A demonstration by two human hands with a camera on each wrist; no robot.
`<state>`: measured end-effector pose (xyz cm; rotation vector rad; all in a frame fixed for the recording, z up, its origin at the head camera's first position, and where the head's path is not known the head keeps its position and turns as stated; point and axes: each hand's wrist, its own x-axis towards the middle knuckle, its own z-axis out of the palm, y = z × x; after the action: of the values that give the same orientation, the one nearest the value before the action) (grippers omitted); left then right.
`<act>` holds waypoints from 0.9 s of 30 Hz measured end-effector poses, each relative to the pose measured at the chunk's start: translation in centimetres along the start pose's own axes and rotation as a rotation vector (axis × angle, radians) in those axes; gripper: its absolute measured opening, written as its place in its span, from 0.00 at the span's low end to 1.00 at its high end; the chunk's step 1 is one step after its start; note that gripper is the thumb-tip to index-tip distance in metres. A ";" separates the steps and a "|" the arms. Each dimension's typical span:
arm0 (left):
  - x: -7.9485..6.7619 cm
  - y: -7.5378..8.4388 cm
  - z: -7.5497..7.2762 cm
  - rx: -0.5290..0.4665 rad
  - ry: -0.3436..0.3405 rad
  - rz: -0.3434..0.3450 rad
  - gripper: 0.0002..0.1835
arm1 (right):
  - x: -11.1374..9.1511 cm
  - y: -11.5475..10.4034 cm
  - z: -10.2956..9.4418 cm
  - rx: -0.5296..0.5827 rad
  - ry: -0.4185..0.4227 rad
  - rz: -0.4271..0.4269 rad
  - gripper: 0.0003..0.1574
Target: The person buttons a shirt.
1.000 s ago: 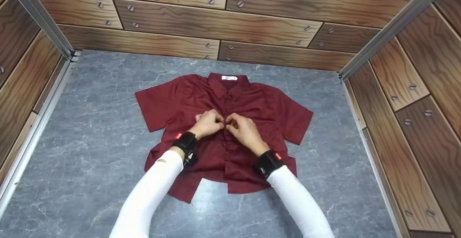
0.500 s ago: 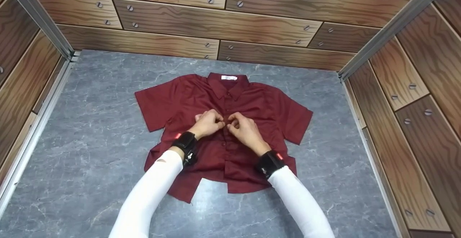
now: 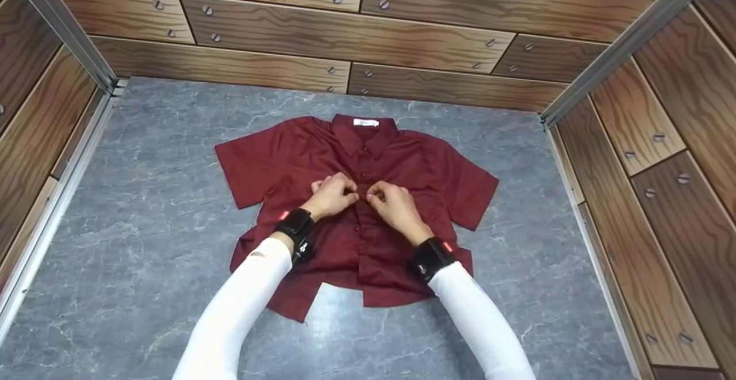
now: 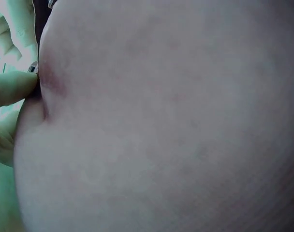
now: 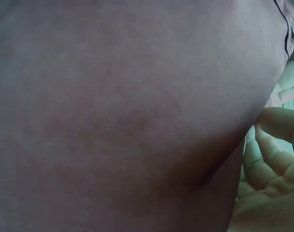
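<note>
A dark red short-sleeved shirt (image 3: 322, 242) lies front up, collar away from me, with a white label (image 3: 366, 122) inside the neck. My left hand (image 3: 332, 196) pinches cloth at the front placket, around mid-chest. Just across the placket, my right hand (image 3: 395, 206) has thumb and forefinger together on the cloth, a small gap from the left fingertips. In the left wrist view, fingers (image 4: 14, 87) grip the cloth's edge beside a small shiny button. The right wrist view is mostly filled by cloth (image 5: 137, 96), pinched by fingers (image 5: 280, 121) at the right. Cloth hides part of both hands.
The shirt lies on a grey marbled surface (image 3: 144, 242). Wood-patterned panels (image 3: 276, 29) stand behind it and on both sides, with metal rails (image 3: 627, 52) at the corners. Below the hands, the front hem's left part is spread away from the right.
My right hand has drawn slightly to the right, away from the left hand, and its thumb and forefinger have come together. My left hand and the shirt stay nearly where they were.
</note>
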<state>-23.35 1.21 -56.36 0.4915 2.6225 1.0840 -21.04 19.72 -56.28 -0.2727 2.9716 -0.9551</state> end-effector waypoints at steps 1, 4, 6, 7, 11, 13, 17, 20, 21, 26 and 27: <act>0.0 0.0 -0.1 -0.003 -0.007 0.001 0.08 | 0.0 0.0 0.0 -0.005 -0.002 0.000 0.04; 0.0 0.1 -0.2 -0.006 -0.018 0.011 0.07 | 0.2 -0.1 -0.1 -0.014 -0.006 0.005 0.04; 0.0 0.1 -0.2 -0.009 -0.022 0.022 0.07 | 0.2 -0.2 -0.1 -0.019 -0.005 0.006 0.03; 0.0 0.0 -0.2 -0.011 -0.021 0.029 0.06 | 0.2 -0.2 -0.2 -0.022 -0.002 0.006 0.03; -0.1 -0.2 -0.2 -0.021 -0.026 0.049 0.05 | 0.2 -0.4 -0.1 -0.030 0.000 -0.003 0.03; -0.1 -0.3 -0.2 -0.022 -0.026 0.051 0.05 | 0.2 -0.4 0.0 -0.035 -0.003 -0.011 0.04; -0.3 -0.5 -0.1 -0.024 -0.026 0.047 0.05 | 0.1 -0.3 0.2 -0.052 -0.007 -0.023 0.04; -0.3 -0.5 0.1 -0.040 -0.025 0.052 0.06 | 0.0 -0.3 0.2 -0.067 0.002 -0.020 0.04; -0.3 -0.5 0.1 -0.044 -0.027 0.053 0.07 | 0.0 -0.4 0.2 -0.072 0.005 -0.018 0.03; 0.0 -0.3 -0.3 -0.088 -0.036 0.019 0.11 | 0.0 -0.6 0.0 -0.080 0.025 -0.031 0.03; 0.1 -0.2 -0.4 -0.115 -0.038 0.006 0.11 | 0.0 -0.7 0.0 -0.079 0.030 -0.036 0.03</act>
<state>-23.67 0.88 -56.28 0.4899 2.5107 1.2073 -20.96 19.20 -55.89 -0.3164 3.0458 -0.8540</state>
